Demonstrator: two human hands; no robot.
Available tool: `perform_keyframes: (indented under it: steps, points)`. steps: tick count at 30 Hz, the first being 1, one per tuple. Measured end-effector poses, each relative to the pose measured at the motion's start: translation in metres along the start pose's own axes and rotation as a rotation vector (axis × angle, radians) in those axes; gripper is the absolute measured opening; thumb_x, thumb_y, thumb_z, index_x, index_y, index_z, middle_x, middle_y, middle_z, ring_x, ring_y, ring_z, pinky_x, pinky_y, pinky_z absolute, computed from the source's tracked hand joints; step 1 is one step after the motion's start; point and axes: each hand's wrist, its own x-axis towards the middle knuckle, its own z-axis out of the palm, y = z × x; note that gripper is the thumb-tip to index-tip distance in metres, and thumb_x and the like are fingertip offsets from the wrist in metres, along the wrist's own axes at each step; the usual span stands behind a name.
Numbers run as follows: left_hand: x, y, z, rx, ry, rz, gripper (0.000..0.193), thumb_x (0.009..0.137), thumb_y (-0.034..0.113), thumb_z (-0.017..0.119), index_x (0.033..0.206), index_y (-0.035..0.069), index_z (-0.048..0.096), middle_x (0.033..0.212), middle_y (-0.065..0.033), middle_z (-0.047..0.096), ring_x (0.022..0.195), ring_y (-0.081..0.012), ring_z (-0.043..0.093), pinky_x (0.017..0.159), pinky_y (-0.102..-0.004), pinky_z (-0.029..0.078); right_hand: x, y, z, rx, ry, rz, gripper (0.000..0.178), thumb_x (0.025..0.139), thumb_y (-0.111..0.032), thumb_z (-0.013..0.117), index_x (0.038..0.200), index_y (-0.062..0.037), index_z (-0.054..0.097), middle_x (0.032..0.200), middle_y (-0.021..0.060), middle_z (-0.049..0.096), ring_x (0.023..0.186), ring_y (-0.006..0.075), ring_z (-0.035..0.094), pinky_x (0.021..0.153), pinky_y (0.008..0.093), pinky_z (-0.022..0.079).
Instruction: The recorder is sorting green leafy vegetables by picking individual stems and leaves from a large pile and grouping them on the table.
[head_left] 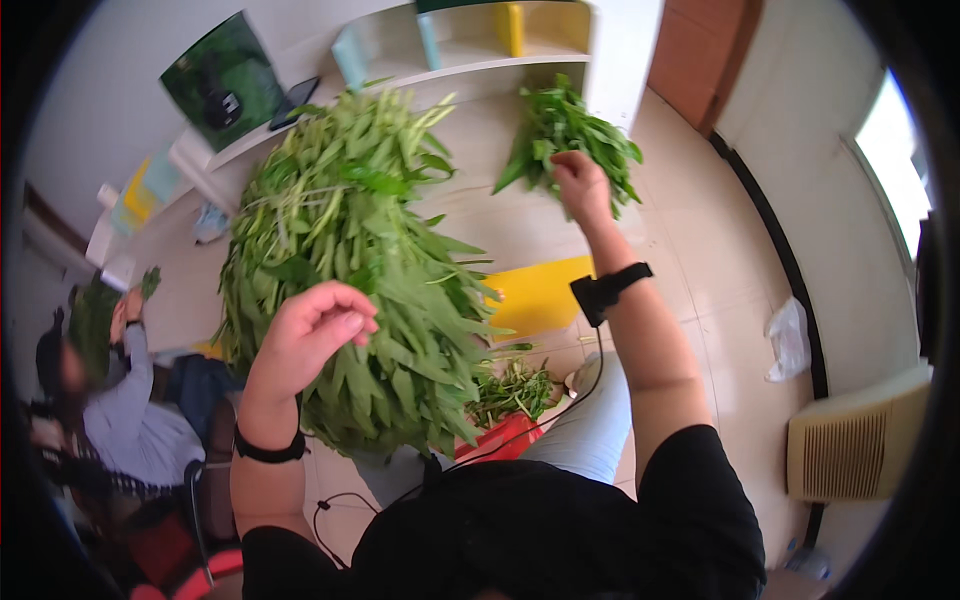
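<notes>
The left hand [320, 335] hangs loosely curled, seemingly empty, over the leafy heap [390, 225] at ten o'clock on the desk [480, 205], the right hand [582, 188] nearly closed (its hold, if any, unclear) at the one-o'clock pile [608, 150], where a light grip should spare leaves.

The pale desk [480, 205] carried a large heap of leafy greens [345, 225] at left and a smaller bunch [612, 150] at right

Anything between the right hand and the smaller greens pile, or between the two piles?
Nothing visible: the right hand is at the smaller pile, contact unclear; only tabletop shows between it and the big heap.
</notes>
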Motion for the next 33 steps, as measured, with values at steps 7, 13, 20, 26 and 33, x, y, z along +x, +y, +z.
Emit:
perform_keyframes:
  steps: [7,13,20,26,33]
  points:
    - [0.022,0.019,-0.062,0.198,0.094,0.010,0.009,0.089,0.011,0.055,0.090,0.002,0.058,0.080,-0.0041,0.062,0.070,-0.0093,0.057,0.065,-0.0220,0.047,-0.058,-0.023,0.046,0.284,-0.292,0.186,0.017,0.087,-0.011,0.054,0.100,-0.0039,0.063,0.069,0.0056,0.062,0.062,0.0124,0.060,0.059,0.0257,0.048]
    - [0.076,0.021,-0.093,0.463,0.152,-0.007,0.018,0.088,0.018,0.056,0.082,0.002,0.061,0.076,-0.0039,0.063,0.069,-0.0111,0.058,0.064,-0.0249,0.047,-0.087,0.007,0.059,0.240,-0.188,0.251,0.017,0.087,-0.011,0.055,0.099,-0.0029,0.063,0.069,0.0061,0.061,0.061,0.0123,0.059,0.058,0.0252,0.047]
    - [0.115,-0.006,-0.071,1.312,0.306,-0.083,0.018,0.082,0.025,0.062,0.088,0.009,0.066,0.086,-0.0139,0.066,0.084,-0.0313,0.063,0.073,-0.0424,0.050,-0.082,0.006,0.051,0.396,-0.262,0.334,0.015,0.090,-0.012,0.053,0.099,-0.0036,0.061,0.069,0.0002,0.056,0.056,0.0067,0.050,0.052,0.0211,0.043]
    - [0.129,-0.032,-0.069,1.331,0.441,-0.063,0.023,0.076,0.028,0.069,0.087,0.008,0.064,0.084,-0.0136,0.066,0.082,-0.0320,0.063,0.073,-0.0425,0.049,-0.083,0.010,0.055,0.344,-0.240,0.285,0.014,0.089,-0.011,0.053,0.097,-0.0026,0.062,0.069,0.0008,0.057,0.056,0.0075,0.052,0.051,0.0219,0.043]
    - [0.123,-0.040,-0.088,1.177,0.408,-0.060,0.018,0.077,0.023,0.065,0.086,0.008,0.063,0.084,-0.0126,0.066,0.082,-0.0314,0.063,0.073,-0.0420,0.049,-0.083,0.010,0.058,0.278,-0.182,0.275,0.015,0.085,-0.010,0.054,0.093,-0.0027,0.063,0.066,0.0062,0.061,0.057,0.0138,0.058,0.056,0.0266,0.046]
